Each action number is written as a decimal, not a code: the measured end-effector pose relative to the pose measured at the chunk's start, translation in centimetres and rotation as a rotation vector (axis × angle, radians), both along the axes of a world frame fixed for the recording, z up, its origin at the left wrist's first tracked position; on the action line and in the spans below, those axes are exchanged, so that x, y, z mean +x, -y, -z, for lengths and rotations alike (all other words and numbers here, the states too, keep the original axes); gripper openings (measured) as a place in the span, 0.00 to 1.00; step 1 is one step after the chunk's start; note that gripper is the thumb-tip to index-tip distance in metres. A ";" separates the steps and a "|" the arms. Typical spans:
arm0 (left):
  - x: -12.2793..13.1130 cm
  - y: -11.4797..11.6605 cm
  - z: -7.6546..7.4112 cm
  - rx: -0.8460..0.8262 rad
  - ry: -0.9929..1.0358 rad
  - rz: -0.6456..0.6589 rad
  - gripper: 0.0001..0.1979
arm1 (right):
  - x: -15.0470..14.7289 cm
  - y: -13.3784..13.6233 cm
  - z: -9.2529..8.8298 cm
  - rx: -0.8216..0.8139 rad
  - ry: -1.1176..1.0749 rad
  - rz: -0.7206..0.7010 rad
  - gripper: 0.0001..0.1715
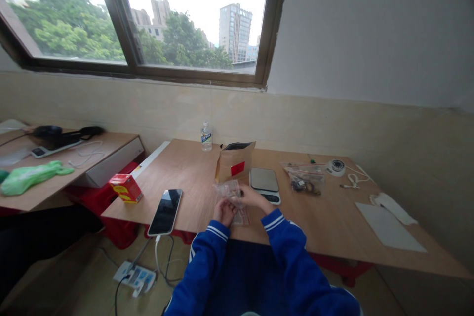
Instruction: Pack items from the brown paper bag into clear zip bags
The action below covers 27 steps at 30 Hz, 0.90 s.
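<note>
A clear plastic bag [226, 188] is held between my two hands above the table's front edge, with small contents I cannot make out. The fingers of my left hand [223, 212] are curled on its lower side. From the right, my right hand [252, 197] pinches the bag, beside a small dark spot. Another clear plastic bag [242, 217] with a reddish strip lies just below my hands. Behind them stands an open brown paper pouch [234, 160] with a red label. A kitchen scale [264, 180] sits next to my right hand, its front partly covered by the wrist.
To the left lie a smartphone [165, 211] on a cable and a red and yellow box [126, 187]. A water bottle [206, 137] stands at the back. Rightward are a zip bag of dark parts [305, 180], a white dome camera [336, 167] and a white sheet [388, 227].
</note>
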<state>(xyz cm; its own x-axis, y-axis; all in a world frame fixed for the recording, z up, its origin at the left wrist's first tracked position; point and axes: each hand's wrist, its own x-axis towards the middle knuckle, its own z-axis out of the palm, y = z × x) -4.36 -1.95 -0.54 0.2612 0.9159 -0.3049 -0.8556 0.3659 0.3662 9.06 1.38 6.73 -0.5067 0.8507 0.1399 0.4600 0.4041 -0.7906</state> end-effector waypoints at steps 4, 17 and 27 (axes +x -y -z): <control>0.0 0.1 -0.6 -0.016 0.004 -0.004 0.05 | 1.0 -0.3 0.5 -0.271 -0.297 0.044 0.26; 0.0 0.1 -0.3 0.045 -0.017 0.012 0.19 | 2.2 0.5 0.1 -0.330 -0.720 0.356 0.30; 0.0 0.3 -0.6 0.046 0.000 0.018 0.19 | 2.8 -4.1 -9.1 -0.135 -0.963 0.299 0.26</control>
<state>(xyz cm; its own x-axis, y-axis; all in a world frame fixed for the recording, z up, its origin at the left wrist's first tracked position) -4.33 -2.23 0.06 0.2779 0.9240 -0.2625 -0.8490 0.3641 0.3830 11.82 5.52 15.83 0.0064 0.9629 0.2697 -0.3289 0.2567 -0.9088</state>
